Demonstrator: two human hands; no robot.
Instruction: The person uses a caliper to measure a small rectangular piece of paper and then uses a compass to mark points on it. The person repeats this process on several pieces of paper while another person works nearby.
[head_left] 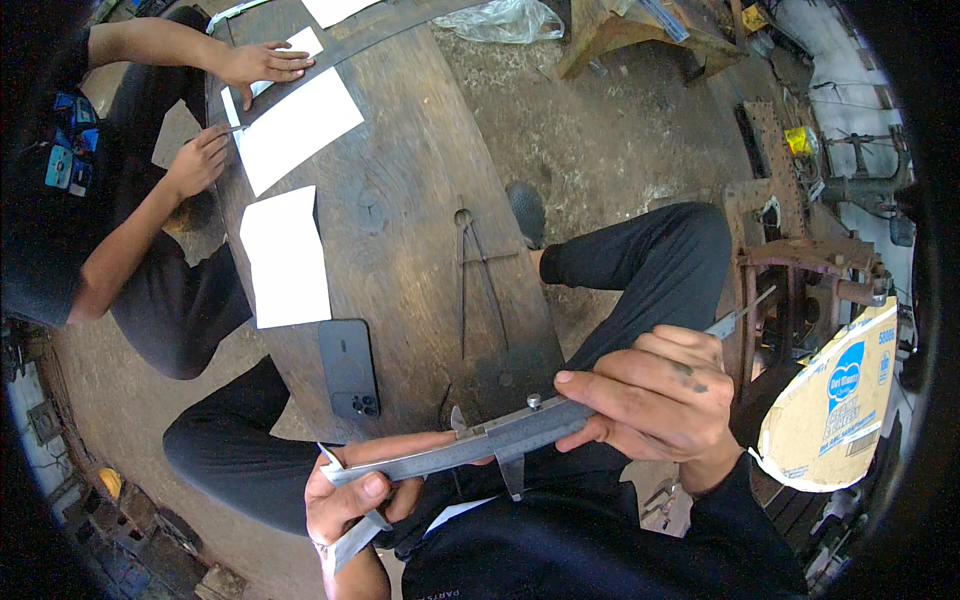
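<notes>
A long vernier caliper (540,425) lies slantwise across my lap, held in both hands. My left hand (345,500) grips its fixed-jaw end, thumb on the front of the beam and fingers behind it. My right hand (665,400) is closed round the other end, past the small locking screw, and the thin depth rod sticks out beyond my knuckles. The sliding jaw (511,475) stands well apart from the fixed jaw (357,540). Beyond the caliper, a pair of metal dividers (463,260) rests spread on the wooden table (410,150), with a dark phone (347,365) left of it.
Across the table's left side, another person's hands (205,158) hold a pen and press on white paper (305,130). A folded sheet (287,258) lies nearer me. To my right are a cut cardboard piece (830,405) and a rusty metal frame (800,255). A plastic bag (505,20) lies beyond the table.
</notes>
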